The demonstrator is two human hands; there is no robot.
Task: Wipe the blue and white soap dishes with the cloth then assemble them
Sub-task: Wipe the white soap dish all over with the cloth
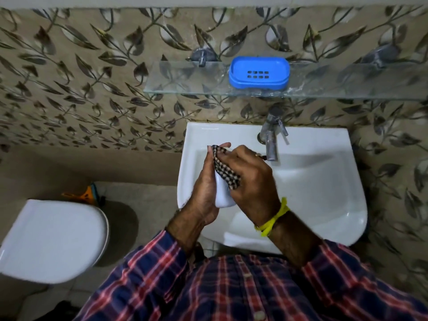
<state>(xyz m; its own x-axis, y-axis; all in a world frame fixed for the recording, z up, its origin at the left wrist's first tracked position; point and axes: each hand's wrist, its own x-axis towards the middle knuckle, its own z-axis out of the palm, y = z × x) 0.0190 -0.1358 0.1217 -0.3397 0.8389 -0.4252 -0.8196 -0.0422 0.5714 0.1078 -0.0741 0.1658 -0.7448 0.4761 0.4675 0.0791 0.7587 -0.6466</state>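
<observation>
1. Over the sink (312, 181), the left hand (203, 188) cradled the white soap dish (222, 195), fingers (223, 145) lying nearly straight along its far side.
2. The right hand (251, 179) pinched the checked cloth (225, 167) against the dish, fingers curled onto it.
3. The blue soap dish (259, 72) sat on the glass shelf (185, 79) above the sink, behind the tap (271, 137), apart from both hands.
4. Risk, as I judged it: the smooth dish could slip from that loose cradle and drop into the sink if the rubbing pressed too hard.
5. Reaching up afterwards might nudge the blue dish off the shelf.
</observation>
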